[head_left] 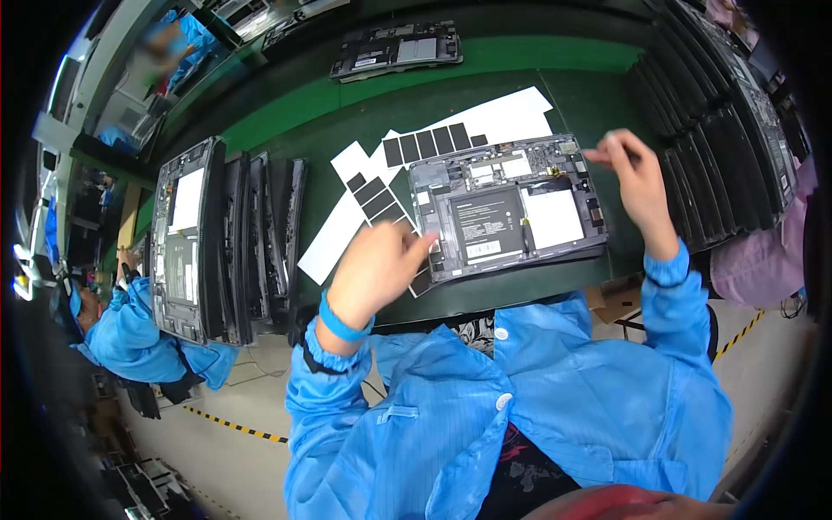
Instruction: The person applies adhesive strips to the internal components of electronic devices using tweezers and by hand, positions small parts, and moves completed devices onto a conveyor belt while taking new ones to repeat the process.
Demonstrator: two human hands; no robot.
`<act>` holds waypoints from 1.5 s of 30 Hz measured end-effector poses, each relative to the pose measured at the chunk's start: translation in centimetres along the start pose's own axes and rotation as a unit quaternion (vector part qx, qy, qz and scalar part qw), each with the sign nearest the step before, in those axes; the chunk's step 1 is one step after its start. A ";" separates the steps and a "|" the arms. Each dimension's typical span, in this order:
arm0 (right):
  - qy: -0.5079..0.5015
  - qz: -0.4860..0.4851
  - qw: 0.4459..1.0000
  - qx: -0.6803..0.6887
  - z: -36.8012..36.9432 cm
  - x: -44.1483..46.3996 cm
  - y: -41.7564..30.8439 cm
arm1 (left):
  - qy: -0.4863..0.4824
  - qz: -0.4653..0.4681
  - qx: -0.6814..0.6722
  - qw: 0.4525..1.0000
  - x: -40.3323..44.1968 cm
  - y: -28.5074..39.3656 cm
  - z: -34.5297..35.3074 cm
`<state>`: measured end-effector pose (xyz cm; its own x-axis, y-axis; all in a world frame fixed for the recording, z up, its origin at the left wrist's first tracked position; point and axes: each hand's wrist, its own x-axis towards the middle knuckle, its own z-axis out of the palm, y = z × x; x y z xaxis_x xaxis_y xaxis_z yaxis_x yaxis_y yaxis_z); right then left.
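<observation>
An opened device chassis (511, 208) lies on the green table in front of me, showing a black battery (485, 227), a circuit board (520, 169) and a white panel (553, 217). At its left edge, my left hand (374, 269) is closed with fingers curled, the thumb tip by the frame; anything held there is hidden. My right hand (640, 178) is raised beside the top right corner, fingers bent in a pinch; I cannot make out what is in them. White sheets carrying black rectangular stickers (429, 143) lie behind and left of the chassis, partly under it.
Several similar chassis stand upright at left (186, 243), with a long row of dark ones (711, 113) at right. Another stack of chassis (399, 50) lies at the back. A co-worker in blue (139, 334) is at far left; a pink sleeve (758, 269) shows at right.
</observation>
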<state>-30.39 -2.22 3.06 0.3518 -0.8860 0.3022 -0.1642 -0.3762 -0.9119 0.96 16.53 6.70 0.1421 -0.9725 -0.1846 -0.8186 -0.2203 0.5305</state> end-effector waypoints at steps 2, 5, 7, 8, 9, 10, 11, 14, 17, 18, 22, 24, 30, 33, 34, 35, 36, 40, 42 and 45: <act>-0.096 0.052 0.991 0.079 1.9 3.4 -1.9 | 0.126 0.107 0.021 0.986 2.5 1.6 -0.6; -0.136 0.050 0.987 0.063 6.4 7.6 -0.5 | 0.117 0.192 0.003 0.974 8.3 3.2 -0.3; -0.168 0.052 0.983 0.049 8.1 9.3 1.6 | 0.098 0.262 0.040 0.959 12.9 0.5 2.2; -0.182 0.041 0.982 0.037 8.5 9.7 2.5 | 0.088 0.295 0.058 0.950 14.2 -0.5 3.1; -0.178 0.092 0.980 -0.001 8.5 9.6 1.8 | 0.057 0.280 0.051 0.957 14.6 -0.8 3.2; -0.165 0.085 0.982 -0.041 8.4 9.7 1.6 | 0.024 0.265 0.046 0.963 15.0 -1.1 3.2; -0.152 0.080 0.982 -0.081 8.3 9.8 1.6 | -0.011 0.248 0.039 0.968 15.3 -1.5 3.3; -0.133 0.057 0.982 -0.120 8.3 10.0 3.6 | -0.010 0.251 0.068 0.965 15.2 -1.1 2.7; -0.107 0.050 0.992 -0.033 8.4 9.7 3.2 | 0.022 0.264 0.112 0.958 15.4 -1.2 2.9; -0.104 0.056 0.993 -0.024 8.5 9.6 3.2 | 0.024 0.265 0.119 0.957 15.6 -1.4 3.0; -0.103 0.054 0.993 -0.027 8.7 9.5 2.6 | 0.027 0.266 0.102 0.958 16.0 -1.2 3.1; -0.120 0.046 0.990 -0.060 8.6 9.6 2.9 | 0.025 0.264 0.105 0.958 16.0 -1.2 3.1; -0.105 0.050 0.992 -0.057 8.9 9.7 3.2 | 0.022 0.252 0.109 0.961 16.1 -1.5 3.4; -0.096 0.045 0.992 -0.062 9.0 9.6 3.2 | 0.028 0.256 0.099 0.961 16.3 -1.5 3.6; -0.092 0.043 0.993 -0.063 9.1 9.5 3.3 | 0.027 0.256 0.093 0.962 16.3 -1.5 3.6; -0.085 0.038 0.994 -0.055 9.1 9.6 3.8 | 0.025 0.255 0.090 0.962 16.3 -1.5 3.6; -0.085 0.041 0.994 -0.060 9.1 9.6 3.8 | 0.023 0.253 0.089 0.963 16.4 -1.5 3.6; -0.089 0.046 0.992 -0.078 9.1 9.6 3.4 | 0.018 0.247 0.099 0.964 16.4 -1.5 3.7; -0.091 0.045 0.992 -0.078 9.1 9.7 3.2 | 0.025 0.250 0.110 0.962 16.3 -1.5 3.7; -0.090 0.041 0.993 -0.062 9.3 9.5 3.3 | 0.018 0.250 0.123 0.960 16.3 -1.3 3.5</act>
<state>-19.01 -9.37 0.38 0.4890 -0.8567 0.1640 -0.3076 -0.3454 -0.8866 2.43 1.20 0.06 -0.2868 -0.9552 0.0732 -0.8958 0.2945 0.3328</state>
